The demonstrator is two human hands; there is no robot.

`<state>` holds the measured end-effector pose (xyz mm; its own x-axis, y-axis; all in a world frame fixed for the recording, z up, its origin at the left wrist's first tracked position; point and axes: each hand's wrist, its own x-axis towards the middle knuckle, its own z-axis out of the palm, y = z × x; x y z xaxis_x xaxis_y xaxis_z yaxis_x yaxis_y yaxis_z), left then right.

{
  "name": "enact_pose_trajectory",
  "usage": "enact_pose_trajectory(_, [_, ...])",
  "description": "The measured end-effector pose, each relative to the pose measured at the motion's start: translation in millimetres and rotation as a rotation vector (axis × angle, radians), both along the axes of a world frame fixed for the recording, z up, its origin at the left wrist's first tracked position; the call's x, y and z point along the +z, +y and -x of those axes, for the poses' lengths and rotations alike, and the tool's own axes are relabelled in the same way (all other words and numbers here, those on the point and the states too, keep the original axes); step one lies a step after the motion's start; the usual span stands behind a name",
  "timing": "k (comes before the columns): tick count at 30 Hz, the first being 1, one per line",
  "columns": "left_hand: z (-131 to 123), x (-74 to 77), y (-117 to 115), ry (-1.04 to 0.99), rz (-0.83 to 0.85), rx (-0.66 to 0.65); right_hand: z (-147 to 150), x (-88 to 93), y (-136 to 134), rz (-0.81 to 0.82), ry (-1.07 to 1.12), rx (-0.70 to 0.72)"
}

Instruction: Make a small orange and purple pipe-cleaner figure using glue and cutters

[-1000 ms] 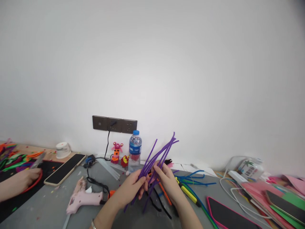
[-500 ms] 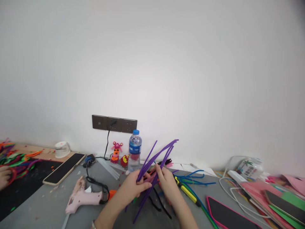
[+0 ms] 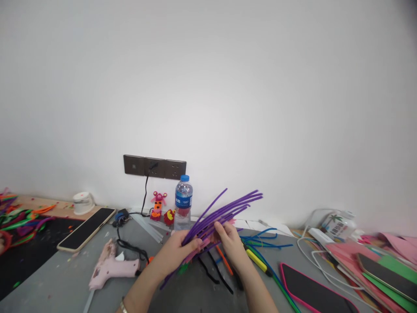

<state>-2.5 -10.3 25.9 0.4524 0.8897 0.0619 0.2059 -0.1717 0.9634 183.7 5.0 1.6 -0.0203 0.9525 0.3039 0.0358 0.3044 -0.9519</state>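
A bundle of long purple pipe cleaners (image 3: 211, 218) slants up to the right above the table. My left hand (image 3: 177, 254) is closed round its lower part, the thumb across the stems. My right hand (image 3: 230, 244) pinches at the bundle farther up, with its fingertips partly hidden behind the stems. Beneath the hands lie black pipe cleaners (image 3: 221, 276), an orange strip (image 3: 224, 260) and a bit of green. To the right of my right hand are blue pipe cleaners (image 3: 267, 243) and a yellow and black cutter (image 3: 256, 260).
A pink glue gun (image 3: 112, 269) with its cord lies on the left, near a phone (image 3: 87, 229). Behind stand a water bottle (image 3: 183, 204) and a small pipe-cleaner figure (image 3: 157, 208). A pink-edged phone (image 3: 312, 289) and coloured sheets (image 3: 348, 256) lie right. Another person's hand (image 3: 4, 241) shows far left.
The purple pipe cleaners, crossed and split between both hands before, now lie together in one fan leaning right. The orange strip has come into view below.
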Motion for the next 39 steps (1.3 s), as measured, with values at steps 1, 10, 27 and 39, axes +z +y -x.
enact_pose_trajectory(1, [3.2,3.3,0.0,-0.018,-0.002,0.014,-0.8,0.1,-0.5,-0.023,-0.044,0.009])
enact_pose_trajectory(10, [29.5,2.2,12.5,-0.094,-0.005,0.087,15.6,-12.7,-2.2,-0.246,-0.614,0.127])
enact_pose_trajectory(27, [28.7,-3.6,16.9,-0.139,0.043,0.163,27.1,-22.7,6.8,-0.163,-0.882,-0.015])
enact_pose_trajectory(39, [-4.6,-5.5,-3.7,-0.176,0.207,-0.079,28.9,6.8,-17.2,0.005,0.183,0.242])
